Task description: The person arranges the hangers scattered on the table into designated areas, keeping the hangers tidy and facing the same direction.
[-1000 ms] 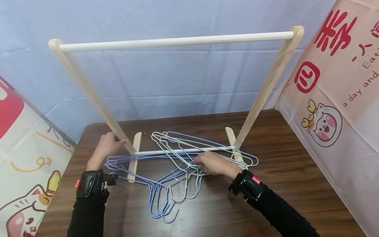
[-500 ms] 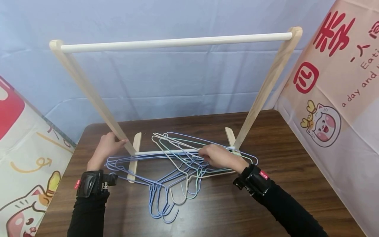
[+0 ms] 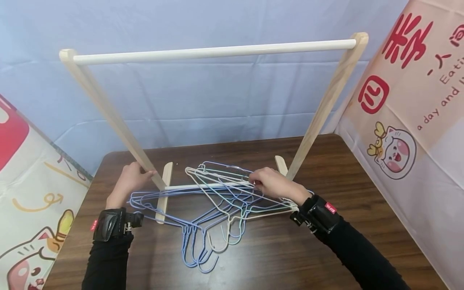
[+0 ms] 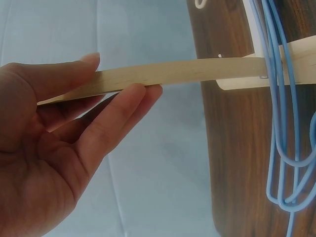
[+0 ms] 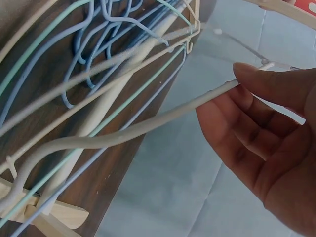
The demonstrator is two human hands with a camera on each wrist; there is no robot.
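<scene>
Right hand (image 3: 277, 183) has shifted rightward over brown table (image 3: 253, 266).

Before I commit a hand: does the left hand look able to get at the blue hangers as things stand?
Probably yes, if the left hand releases the post: the blue hangers have their near ends close by, with nothing covering them.

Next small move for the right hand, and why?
Probably a slow lift of the pale hanger: the right hand pinches it, and it crosses over other hangers that could snag. The left hand holds the rack's upright, likely steadying it.
</scene>
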